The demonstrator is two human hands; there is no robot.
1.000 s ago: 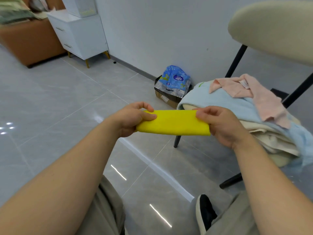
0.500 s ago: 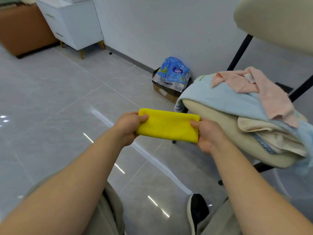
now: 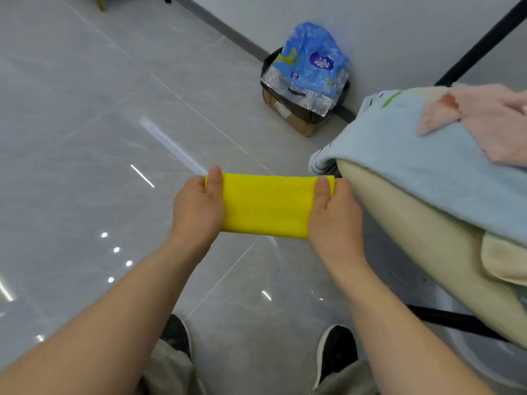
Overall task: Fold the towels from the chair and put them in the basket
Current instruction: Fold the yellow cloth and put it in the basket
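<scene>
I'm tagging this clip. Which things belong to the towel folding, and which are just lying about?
Job: yellow towel, held by left hand and right hand; blue towel, pink towel and cream towel on the chair.
Lying about: plastic bag, box.

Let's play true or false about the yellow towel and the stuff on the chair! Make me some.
The left hand and the right hand both hold the yellow towel. True.
The yellow towel lies on the floor. False: it is held up above the floor.
A pink towel lies on a light blue towel on the chair. True.
The blue bag sits on the chair. False: it sits in a box by the wall.
</scene>
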